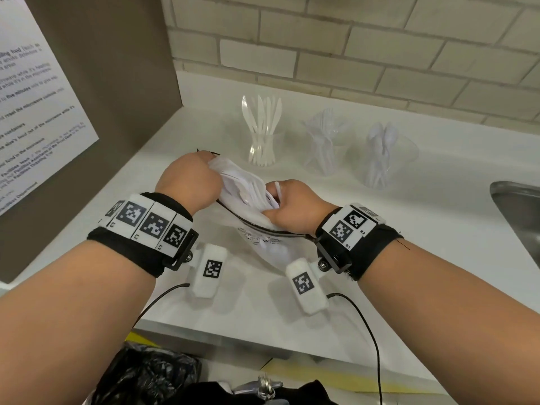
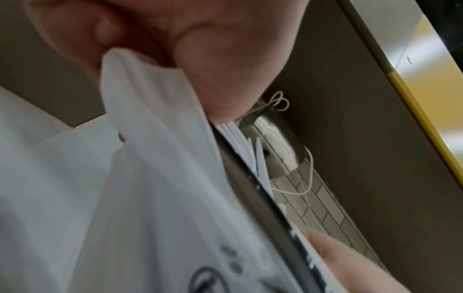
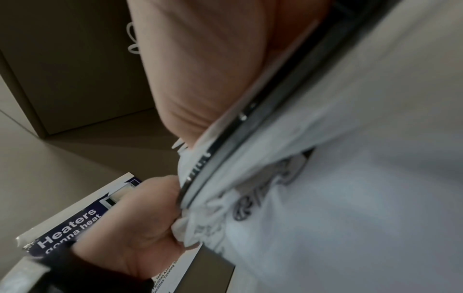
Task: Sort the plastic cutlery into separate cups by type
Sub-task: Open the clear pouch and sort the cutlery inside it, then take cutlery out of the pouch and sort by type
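At frame centre, the left hand [image 1: 187, 179] pinched the upper-left edge of a zip bag [image 1: 248, 200] of white cutlery [image 1: 254, 187]. The right hand [image 1: 295, 206] gripped the bag's lower-right mouth, fingers curled inside. The bag's mouth ran from upper left to lower right, above the counter [image 1: 409, 258]. Three filled cups [image 1: 263, 147] stood behind, toward the upper right.

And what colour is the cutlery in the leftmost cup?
Opaque white cutlery in a clear leftmost cup; the head view shows it best.
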`<state>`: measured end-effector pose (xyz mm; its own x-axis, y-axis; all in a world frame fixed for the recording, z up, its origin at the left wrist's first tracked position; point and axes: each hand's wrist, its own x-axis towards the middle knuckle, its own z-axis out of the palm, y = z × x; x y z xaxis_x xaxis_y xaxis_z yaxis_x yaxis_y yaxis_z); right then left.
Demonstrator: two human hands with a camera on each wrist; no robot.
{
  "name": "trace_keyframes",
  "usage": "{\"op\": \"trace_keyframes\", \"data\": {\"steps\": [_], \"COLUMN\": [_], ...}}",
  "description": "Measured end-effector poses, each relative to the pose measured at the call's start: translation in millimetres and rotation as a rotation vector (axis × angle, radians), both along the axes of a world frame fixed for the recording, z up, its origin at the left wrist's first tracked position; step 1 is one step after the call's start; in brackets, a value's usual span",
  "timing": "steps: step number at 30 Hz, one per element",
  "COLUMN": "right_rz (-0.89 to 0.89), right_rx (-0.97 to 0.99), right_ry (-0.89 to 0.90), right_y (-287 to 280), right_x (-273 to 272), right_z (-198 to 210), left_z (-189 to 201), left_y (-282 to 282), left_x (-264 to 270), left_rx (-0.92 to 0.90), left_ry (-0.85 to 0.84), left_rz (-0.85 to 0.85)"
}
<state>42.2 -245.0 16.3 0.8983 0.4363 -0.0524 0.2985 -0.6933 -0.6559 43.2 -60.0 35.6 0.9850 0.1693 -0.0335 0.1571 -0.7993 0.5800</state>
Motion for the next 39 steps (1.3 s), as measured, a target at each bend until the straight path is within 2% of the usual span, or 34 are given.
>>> {"op": "trace_keyframes", "data": {"steps": [4, 8, 13, 15, 18, 22, 27, 29, 30, 33, 35, 37, 39], "right_rz": [0.02, -0.013, 0.027, -0.001, -0.066, -0.089, -0.159, -0.19, -0.21, -0.25, -0.277, -0.294, -0.278], "right_rx": [0.059, 0.038, -0.007, 0.073, 0.315, 0.428, 0.586, 0.662, 0.702, 0.818, 0.912, 1.042, 1.181], "right_ry": [0.004, 0.043, 0.051, 0.104, 0.181, 0.141, 0.087, 0.09, 0.089, 0.059, 0.059, 0.076, 0.073], "right_y": [0.1, 2.2, 1.4, -1.1, -3.3, -2.1, 0.8, 1.3, 2.2, 3.2, 1.5, -1.4, -3.0], "right_x": [0.4, 4.0, 3.5, 3.0, 5.1, 9.6, 11.5, 12.7, 13.0, 12.7, 12.8, 12.9, 13.2], "right_z": [1.4, 5.7, 6.2, 7.0, 11.5, 18.0, 28.8, 33.7, 35.5, 42.5, 50.6, 63.8, 81.8], "left_z": [3.3, 4.7, 3.4, 2.1, -2.9, -8.4, -14.5, -17.0, -17.3, -13.3, -7.8, 1.4, 8.5], "left_y": [-2.4, -9.8, -2.7, 0.6, 3.9, -3.4, -6.0, -7.1, -8.4, -11.6, -13.2, -15.5, -15.8], "left_x": [-3.9, -11.0, -3.0, -0.1, 1.5, -8.5, -19.0, -21.8, -23.8, -28.5, -27.8, -26.1, -19.8], "left_rx": [-0.174, -0.145, -0.063, -0.029, 0.095, 0.163, 0.252, 0.248, 0.227, 0.043, -0.233, -0.723, -1.296], "left_ry": [0.002, 0.011, 0.036, 0.063, 0.11, 0.159, 0.152, 0.12, 0.047, -0.321, -0.442, -0.346, -0.121], "left_rz": [-0.045, -0.226, -0.108, -0.068, -0.1, -0.178, -0.268, -0.225, -0.185, -0.195, -0.208, -0.083, 0.031]}}
